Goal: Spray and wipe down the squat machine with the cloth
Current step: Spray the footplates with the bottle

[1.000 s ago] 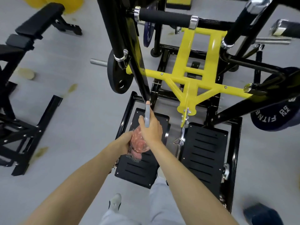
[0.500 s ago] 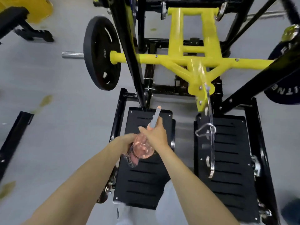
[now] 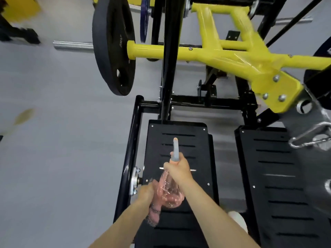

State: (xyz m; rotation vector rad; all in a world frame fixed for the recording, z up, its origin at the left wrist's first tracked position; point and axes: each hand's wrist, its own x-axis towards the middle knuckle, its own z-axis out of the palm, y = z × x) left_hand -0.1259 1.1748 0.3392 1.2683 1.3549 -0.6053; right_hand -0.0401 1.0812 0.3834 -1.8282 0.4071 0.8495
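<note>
The squat machine (image 3: 232, 56) fills the upper and right portions of the head view. It has a yellow cross frame and black uprights, with two black slotted footplates below. The left footplate (image 3: 179, 133) lies at centre; the right footplate (image 3: 279, 178) lies beside it, separated by a narrow gap.

Right hand (image 3: 177, 171): the fingers are curled round the neck of the spray bottle (image 3: 169, 192). The bottle is held over the middle of the left footplate. Its grey nozzle points towards the far edge of that plate, and its clear pink body sits below the wrist.

Left hand (image 3: 146, 192): it is positioned just beside the bottle body, above the left edge of the left footplate. The fingers are closed on the cloth (image 3: 154, 214), which is pink with a dark mesh part. The cloth hangs bunched below the hand. The bottle partly hides the fingers.

A black weight plate (image 3: 112, 47) is mounted on the left end of the yellow frame, beyond the far left corner of the left footplate. A steel carabiner (image 3: 308, 138) hangs over the far right corner of the right footplate. The grey floor (image 3: 62, 140) surrounds the machine.
</note>
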